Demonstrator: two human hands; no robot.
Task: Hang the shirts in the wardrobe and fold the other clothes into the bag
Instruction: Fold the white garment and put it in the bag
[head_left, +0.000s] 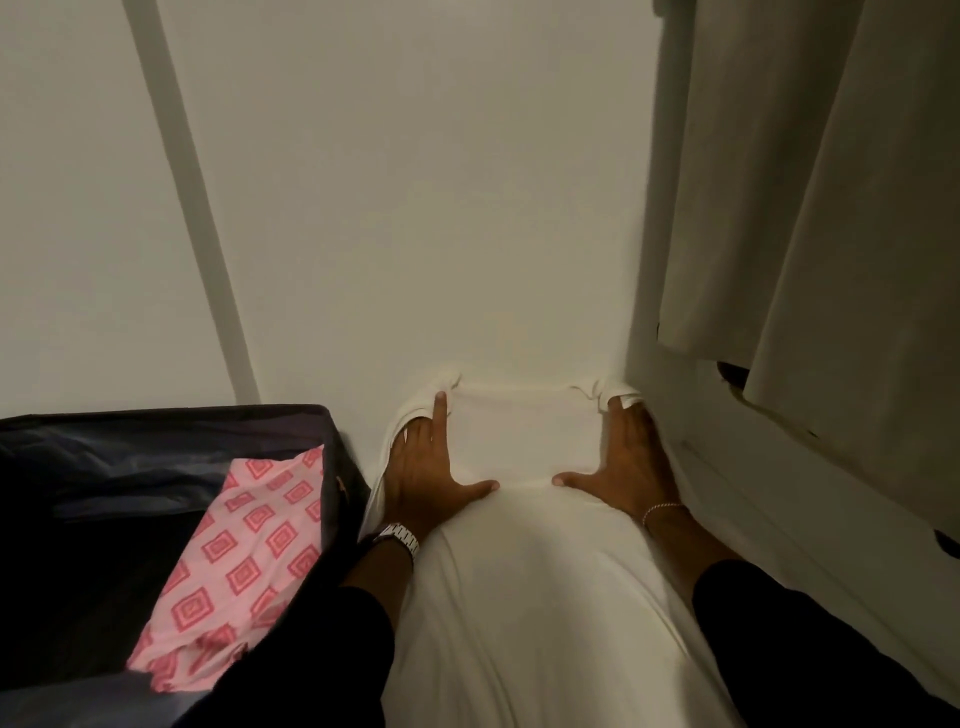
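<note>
A pale wall (415, 182) fills most of the frame, with a curtain (810, 197) hanging at upper right. At lower centre a white cloth (519, 597) lies on a white surface and runs up to the wall. The left hand (423, 467) and right hand (621, 462) press flat on it, thumbs spread inward, while the outer fingers are tucked under the cloth's raised side folds (so whether they pinch cannot be told). At lower left an open dark bag (104, 467) holds a pink patterned garment (239, 561).
</note>
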